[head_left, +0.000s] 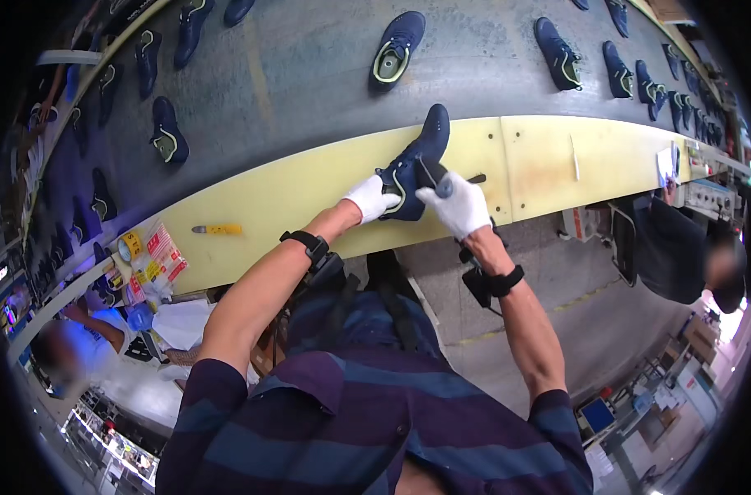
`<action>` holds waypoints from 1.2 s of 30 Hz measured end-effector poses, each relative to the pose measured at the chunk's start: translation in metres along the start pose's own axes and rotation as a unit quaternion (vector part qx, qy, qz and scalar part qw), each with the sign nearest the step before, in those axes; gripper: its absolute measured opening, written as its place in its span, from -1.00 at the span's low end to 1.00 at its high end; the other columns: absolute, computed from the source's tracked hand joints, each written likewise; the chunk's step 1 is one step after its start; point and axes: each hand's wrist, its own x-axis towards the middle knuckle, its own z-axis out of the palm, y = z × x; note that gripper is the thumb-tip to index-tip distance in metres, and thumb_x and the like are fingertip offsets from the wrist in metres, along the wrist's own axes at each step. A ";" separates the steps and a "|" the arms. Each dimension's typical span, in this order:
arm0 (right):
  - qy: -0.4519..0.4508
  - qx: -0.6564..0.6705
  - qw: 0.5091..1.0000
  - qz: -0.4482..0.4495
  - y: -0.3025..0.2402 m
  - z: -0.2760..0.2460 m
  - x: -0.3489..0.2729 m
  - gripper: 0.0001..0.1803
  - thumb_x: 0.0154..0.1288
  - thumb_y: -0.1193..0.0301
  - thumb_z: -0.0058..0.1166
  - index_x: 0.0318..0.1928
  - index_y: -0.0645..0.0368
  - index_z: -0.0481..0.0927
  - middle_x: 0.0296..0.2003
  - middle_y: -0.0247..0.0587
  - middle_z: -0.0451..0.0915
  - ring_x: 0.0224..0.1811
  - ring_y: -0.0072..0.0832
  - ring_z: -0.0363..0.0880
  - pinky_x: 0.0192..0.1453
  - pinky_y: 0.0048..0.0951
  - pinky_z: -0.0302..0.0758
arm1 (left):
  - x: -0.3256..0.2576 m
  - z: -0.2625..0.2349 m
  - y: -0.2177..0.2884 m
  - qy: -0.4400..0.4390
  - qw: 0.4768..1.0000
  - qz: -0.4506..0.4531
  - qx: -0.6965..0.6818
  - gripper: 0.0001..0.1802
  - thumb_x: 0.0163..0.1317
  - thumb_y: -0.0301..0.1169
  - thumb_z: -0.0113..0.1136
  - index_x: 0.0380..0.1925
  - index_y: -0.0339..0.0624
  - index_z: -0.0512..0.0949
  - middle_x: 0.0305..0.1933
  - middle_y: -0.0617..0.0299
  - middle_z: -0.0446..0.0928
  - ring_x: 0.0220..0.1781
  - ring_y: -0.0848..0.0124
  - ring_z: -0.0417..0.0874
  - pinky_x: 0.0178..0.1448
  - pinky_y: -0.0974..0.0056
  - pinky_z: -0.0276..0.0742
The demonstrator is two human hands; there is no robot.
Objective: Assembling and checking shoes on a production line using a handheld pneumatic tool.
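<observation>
A navy blue sneaker [427, 148] with a pale green collar lining rests on the yellow work board [293, 181], its toe pointing away over the board's far edge. My left hand [370, 200], in a white glove, grips the shoe at the collar and heel, with the fingertips at the opening. My right hand [460, 208], also gloved, is closed around a dark tool [430, 171] with a rounded grey-blue end. The tool lies against the shoe's right side; its exact kind is unclear. A small dark tip [477, 178] shows just beyond my right hand.
A grey conveyor belt [309, 82] beyond the board carries several navy shoes. On the board are a yellow marker-like tool [217, 229], a tape roll [129, 246], a red-and-yellow packet [162, 254] and a thin white stick [574, 157]. Co-workers sit at far left and right [668, 252].
</observation>
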 end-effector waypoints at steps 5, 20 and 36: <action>-0.033 -0.036 0.998 -0.049 -0.043 -0.005 0.022 -0.48 0.26 0.01 0.50 -0.25 0.26 0.66 -0.39 0.12 0.72 -0.28 0.06 0.76 -0.14 -0.10 0.64 | 0.002 0.003 -0.011 0.021 0.999 -0.011 0.035 -0.46 0.24 -0.05 0.42 -0.08 -0.36 0.74 -0.13 -0.22 0.76 -0.09 -0.11 0.80 0.08 -0.05 0.69; -0.034 -0.003 0.999 -0.037 -0.007 0.005 0.012 -0.51 0.24 0.09 0.55 -0.31 0.30 0.66 -0.46 0.04 0.69 -0.43 -0.14 0.69 -0.24 -0.19 0.60 | 0.006 0.001 -0.015 -0.002 1.000 0.004 -0.015 -0.46 0.22 -0.02 0.39 -0.05 -0.30 0.73 -0.10 -0.21 0.76 -0.07 -0.08 0.79 0.09 -0.02 0.69; 0.045 0.107 0.992 0.045 0.030 0.014 -0.028 -0.50 0.24 0.05 0.56 -0.31 0.24 0.64 -0.44 0.03 0.72 -0.36 -0.01 0.74 -0.22 -0.16 0.63 | 0.010 -0.009 -0.019 -0.056 0.988 0.047 -0.139 -0.43 0.24 -0.07 0.39 0.06 -0.33 0.69 -0.04 -0.19 0.76 0.00 -0.03 0.79 0.15 0.03 0.69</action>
